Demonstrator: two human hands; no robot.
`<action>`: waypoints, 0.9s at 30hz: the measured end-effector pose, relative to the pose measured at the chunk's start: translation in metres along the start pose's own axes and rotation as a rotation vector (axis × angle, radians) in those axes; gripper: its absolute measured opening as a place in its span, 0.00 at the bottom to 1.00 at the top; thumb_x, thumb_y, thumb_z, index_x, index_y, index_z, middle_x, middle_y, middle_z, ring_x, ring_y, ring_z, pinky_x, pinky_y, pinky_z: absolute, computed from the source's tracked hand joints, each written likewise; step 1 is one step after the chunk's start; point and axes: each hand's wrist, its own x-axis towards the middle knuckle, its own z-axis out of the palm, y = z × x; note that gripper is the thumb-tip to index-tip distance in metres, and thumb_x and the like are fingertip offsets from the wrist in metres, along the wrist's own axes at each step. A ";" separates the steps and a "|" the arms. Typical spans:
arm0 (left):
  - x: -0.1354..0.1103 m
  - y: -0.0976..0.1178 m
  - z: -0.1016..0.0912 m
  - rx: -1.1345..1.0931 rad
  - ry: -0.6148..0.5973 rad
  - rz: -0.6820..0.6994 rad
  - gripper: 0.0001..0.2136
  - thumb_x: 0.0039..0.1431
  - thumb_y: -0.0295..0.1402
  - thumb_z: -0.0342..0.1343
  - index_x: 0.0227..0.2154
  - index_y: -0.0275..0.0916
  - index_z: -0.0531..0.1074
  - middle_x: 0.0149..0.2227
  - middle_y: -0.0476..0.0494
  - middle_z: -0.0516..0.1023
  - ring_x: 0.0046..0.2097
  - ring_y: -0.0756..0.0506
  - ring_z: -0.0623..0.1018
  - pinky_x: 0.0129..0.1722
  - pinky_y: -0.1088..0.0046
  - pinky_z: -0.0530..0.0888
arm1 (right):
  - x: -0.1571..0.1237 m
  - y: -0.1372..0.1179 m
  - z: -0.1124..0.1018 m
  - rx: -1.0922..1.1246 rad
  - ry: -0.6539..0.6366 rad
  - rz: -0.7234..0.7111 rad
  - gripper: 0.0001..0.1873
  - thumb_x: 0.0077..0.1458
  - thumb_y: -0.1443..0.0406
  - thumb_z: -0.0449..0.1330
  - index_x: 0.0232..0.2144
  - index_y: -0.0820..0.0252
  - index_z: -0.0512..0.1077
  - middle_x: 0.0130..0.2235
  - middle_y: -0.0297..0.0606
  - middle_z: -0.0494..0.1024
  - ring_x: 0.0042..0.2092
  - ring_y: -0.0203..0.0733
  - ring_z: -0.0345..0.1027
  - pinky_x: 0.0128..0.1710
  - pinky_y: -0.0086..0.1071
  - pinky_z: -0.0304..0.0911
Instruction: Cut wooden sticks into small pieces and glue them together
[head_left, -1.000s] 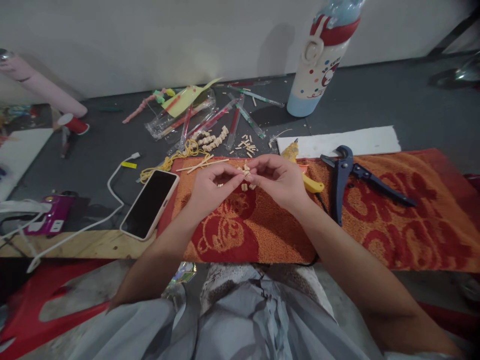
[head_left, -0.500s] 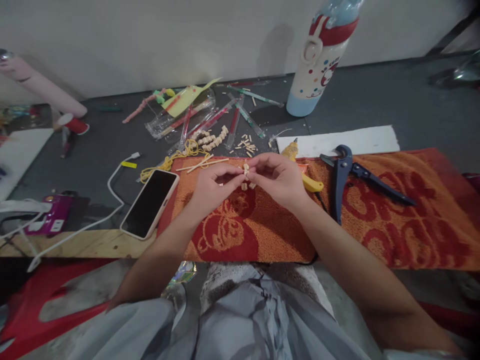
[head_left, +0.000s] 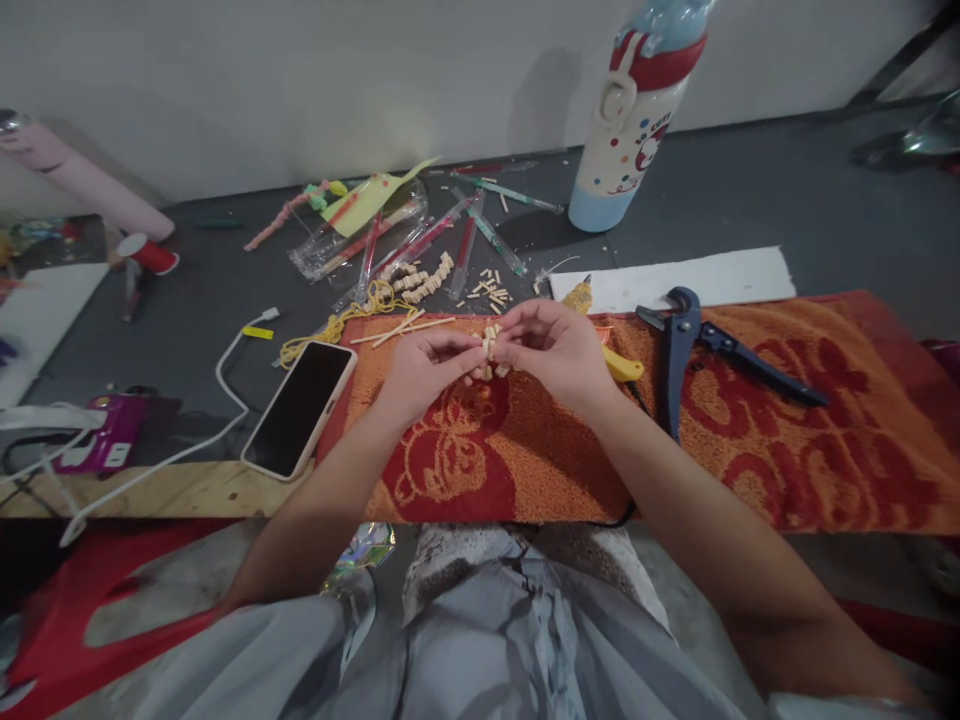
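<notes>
Between my fingertips is a small cluster of pale wooden stick pieces [head_left: 490, 338]. My left hand [head_left: 431, 370] pinches it from the left, and my right hand [head_left: 556, 352] pinches it from the right. Fingers cover much of the cluster, so how its pieces join is hidden. Below both hands lies an orange and red towel [head_left: 555, 460]. Just beyond them are short loose stick pieces [head_left: 491, 290] and a row of joined pieces [head_left: 431, 282]. Thin wooden sticks [head_left: 405, 328] rest on the towel near my left hand. A yellow glue gun [head_left: 622, 366] lies partly behind my right hand.
Blue-handled cutters [head_left: 681, 350] lie at the right, before a white strip [head_left: 675, 280]. A phone [head_left: 300, 408] and white cable [head_left: 225, 375] are at the left. Yellow cord [head_left: 330, 332], plastic wrappers [head_left: 360, 240] and a tall bottle [head_left: 626, 140] stand or lie farther back.
Both hands stay together over the towel, with the fingers shifted slightly around the wooden cluster. The cluster has turned a little. The whole view has moved slightly.
</notes>
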 end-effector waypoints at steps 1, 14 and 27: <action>0.000 0.000 0.000 -0.026 -0.001 -0.024 0.13 0.46 0.42 0.69 0.28 0.36 0.79 0.24 0.46 0.79 0.25 0.51 0.77 0.27 0.76 0.74 | 0.000 0.000 0.000 0.012 -0.005 0.012 0.13 0.44 0.66 0.67 0.32 0.57 0.68 0.28 0.31 0.74 0.28 0.33 0.70 0.34 0.34 0.71; 0.003 0.010 0.005 -0.195 -0.011 -0.202 0.16 0.36 0.41 0.73 0.23 0.35 0.76 0.21 0.48 0.76 0.23 0.54 0.73 0.22 0.80 0.69 | 0.003 0.003 -0.005 0.043 -0.042 0.049 0.16 0.42 0.66 0.68 0.32 0.56 0.65 0.27 0.29 0.72 0.27 0.33 0.69 0.31 0.33 0.70; 0.009 0.006 -0.004 -0.254 0.149 -0.167 0.17 0.34 0.39 0.73 0.25 0.34 0.75 0.23 0.50 0.77 0.23 0.56 0.73 0.22 0.83 0.67 | -0.013 -0.027 -0.027 -1.124 0.045 -0.164 0.04 0.55 0.65 0.60 0.34 0.60 0.72 0.34 0.43 0.75 0.35 0.45 0.68 0.35 0.37 0.60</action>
